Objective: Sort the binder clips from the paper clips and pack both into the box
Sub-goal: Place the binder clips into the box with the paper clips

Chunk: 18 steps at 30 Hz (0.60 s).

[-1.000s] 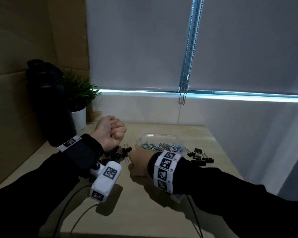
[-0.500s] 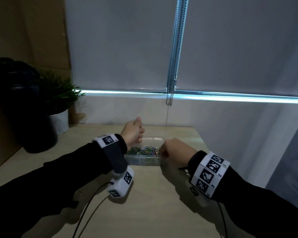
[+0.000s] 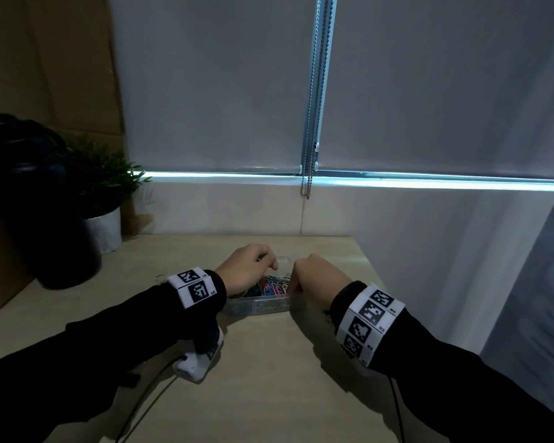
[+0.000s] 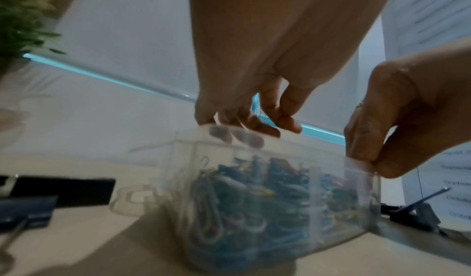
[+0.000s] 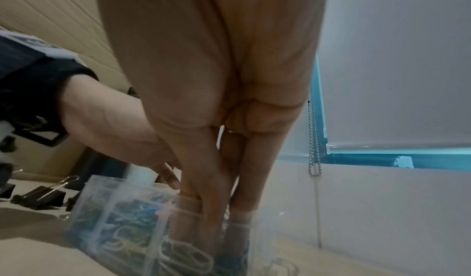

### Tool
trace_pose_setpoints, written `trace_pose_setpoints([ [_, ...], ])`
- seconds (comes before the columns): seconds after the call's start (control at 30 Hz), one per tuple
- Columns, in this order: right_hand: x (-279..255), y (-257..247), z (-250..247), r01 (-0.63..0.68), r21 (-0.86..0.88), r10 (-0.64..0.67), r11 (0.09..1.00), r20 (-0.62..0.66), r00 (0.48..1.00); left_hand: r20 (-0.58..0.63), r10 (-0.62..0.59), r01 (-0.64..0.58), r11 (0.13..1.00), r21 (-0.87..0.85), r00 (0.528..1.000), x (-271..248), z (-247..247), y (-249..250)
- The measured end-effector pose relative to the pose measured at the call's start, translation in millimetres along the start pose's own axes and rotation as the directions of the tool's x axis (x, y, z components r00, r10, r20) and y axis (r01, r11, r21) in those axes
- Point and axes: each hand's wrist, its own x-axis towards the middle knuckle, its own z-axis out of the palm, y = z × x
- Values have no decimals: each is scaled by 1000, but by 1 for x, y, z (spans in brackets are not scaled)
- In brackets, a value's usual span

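Note:
A clear plastic box (image 3: 259,307) of coloured paper clips (image 3: 271,287) stands on the wooden table between my hands. My left hand (image 3: 269,266) hangs over its left end. In the left wrist view the left hand (image 4: 254,127) has loosely bent fingers dipping behind the box's rim (image 4: 318,153), with nothing seen in them. My right hand (image 4: 369,161) pinches the right wall, fingers inside and thumb outside. The right wrist view shows the right hand (image 5: 211,209) through the plastic. Black binder clips (image 5: 40,196) lie left of the box, and another binder clip (image 4: 418,213) lies to its right.
A black bottle (image 3: 42,203) and a potted plant (image 3: 103,193) stand at the back left. A blind chain (image 3: 311,123) hangs behind the box. The table's right edge (image 3: 375,276) runs close to my right hand. Cables (image 3: 154,398) trail from my left wrist.
My left hand, a raised fist one second ago, has come down over the box with looser fingers. My right hand has moved onto the box's right wall.

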Motion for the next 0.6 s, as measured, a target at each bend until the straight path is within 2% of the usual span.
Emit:
trace_pose_setpoints([
  [0.1, -5, -1, 1, 8, -13, -8, 1000, 2, 1000, -13, 77, -74, 987, 144, 997, -6, 2, -2],
  [0.17, -10, -4, 0, 28, -38, -27, 999, 19, 999, 87, 62, -79, 975, 206, 994, -10, 6, -4],
  [0.27, -20, -8, -2, 46, -35, -44, 998, 61, 997, 253, -37, -36, 959, 281, 967, -14, 10, -5],
  [0.33, -27, -5, -3, 81, 59, -84, 995, 57, 995, 327, -57, -62, 938, 342, 943, -19, 11, -4],
  [0.43, -45, 10, -12, 170, 307, -182, 936, 13, 983, 356, -45, -124, 891, 437, 933, -32, 10, -1],
  [0.5, -56, 29, -21, 157, 445, -141, 882, -69, 988, 354, -47, -134, 873, 469, 934, -42, 8, 4],
  [0.6, -61, 67, -26, -15, 419, 82, 908, -142, 986, 362, -76, -127, 854, 504, 929, -55, 5, 11],
])
